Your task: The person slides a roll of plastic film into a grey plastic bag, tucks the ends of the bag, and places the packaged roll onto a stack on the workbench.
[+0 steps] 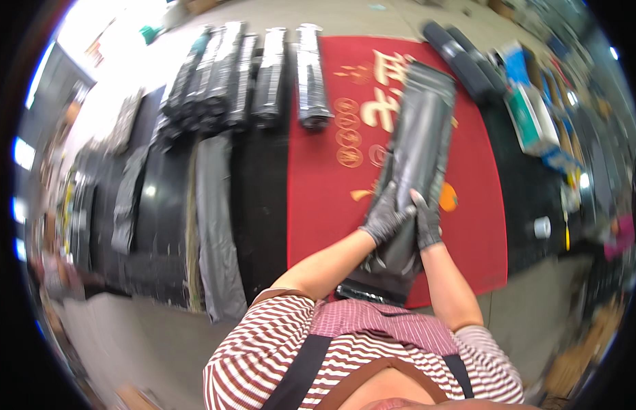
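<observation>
Over red mat (318,205), bundle (410,178) seemingly between hands.

A long, glossy dark-grey plastic bag bundle (417,164) stands tilted, lengthwise over the red mat, slightly crumpled at its near end.

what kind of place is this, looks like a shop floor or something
Probably a packing or warehouse workroom. Rolled bundles of dark plastic bags lie in a row on the floor, cartons and boxes crowd the right edge, and gloved hands, left hand and right hand, grip a grey plastic bag stack over a red mat.
</observation>
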`<action>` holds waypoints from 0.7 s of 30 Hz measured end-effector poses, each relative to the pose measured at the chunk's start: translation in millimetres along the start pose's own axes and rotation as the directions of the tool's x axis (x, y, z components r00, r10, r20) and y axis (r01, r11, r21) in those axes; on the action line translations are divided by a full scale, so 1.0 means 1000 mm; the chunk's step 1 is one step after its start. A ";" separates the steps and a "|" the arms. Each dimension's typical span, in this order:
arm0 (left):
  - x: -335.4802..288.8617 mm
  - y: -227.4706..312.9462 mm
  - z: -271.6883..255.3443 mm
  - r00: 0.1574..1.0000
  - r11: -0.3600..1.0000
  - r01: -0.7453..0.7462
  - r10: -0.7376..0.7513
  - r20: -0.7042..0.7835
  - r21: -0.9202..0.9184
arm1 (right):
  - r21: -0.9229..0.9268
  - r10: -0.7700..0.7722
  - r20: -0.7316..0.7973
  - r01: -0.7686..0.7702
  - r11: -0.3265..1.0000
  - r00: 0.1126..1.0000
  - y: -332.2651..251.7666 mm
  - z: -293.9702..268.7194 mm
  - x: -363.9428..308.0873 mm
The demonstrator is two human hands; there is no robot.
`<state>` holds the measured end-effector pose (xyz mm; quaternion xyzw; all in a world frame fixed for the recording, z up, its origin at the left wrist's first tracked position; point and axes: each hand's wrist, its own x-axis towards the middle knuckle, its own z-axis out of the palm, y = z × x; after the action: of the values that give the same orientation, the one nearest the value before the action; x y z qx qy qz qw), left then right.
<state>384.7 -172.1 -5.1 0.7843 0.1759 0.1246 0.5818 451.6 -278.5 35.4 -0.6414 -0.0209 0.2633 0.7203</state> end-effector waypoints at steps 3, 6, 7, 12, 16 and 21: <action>-0.039 0.016 -0.033 0.999 1.000 -0.003 0.004 0.035 -0.007 | -0.104 -0.095 -0.021 0.092 0.990 0.995 0.003 0.024 -0.034; -0.086 0.030 -0.092 0.989 0.990 -0.141 0.142 -0.052 0.011 | -0.005 -0.100 0.150 0.102 0.995 0.984 0.029 0.056 -0.057; -0.099 0.020 -0.107 0.988 0.990 -0.118 0.125 -0.093 0.083 | -0.003 -0.087 0.163 0.088 0.996 0.983 0.030 0.079 -0.069; -0.168 -0.007 -0.192 0.955 0.967 -0.043 0.113 -0.274 0.250 | 0.015 -0.010 0.408 0.004 1.000 0.913 0.053 0.171 -0.110; -0.222 -0.032 -0.245 0.927 0.982 0.115 -0.051 -0.371 0.151 | -0.297 0.008 0.410 0.125 0.947 0.912 0.088 0.234 -0.142; -0.262 -0.115 -0.275 0.892 0.871 0.387 -0.271 -0.362 0.302 | -0.661 0.444 0.689 0.245 0.710 0.573 0.156 0.266 -0.118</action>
<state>21.3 -13.2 -32.6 0.8072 0.4170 0.1084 0.4034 197.1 -77.9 -27.5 -0.6669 -0.4058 0.5418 0.3116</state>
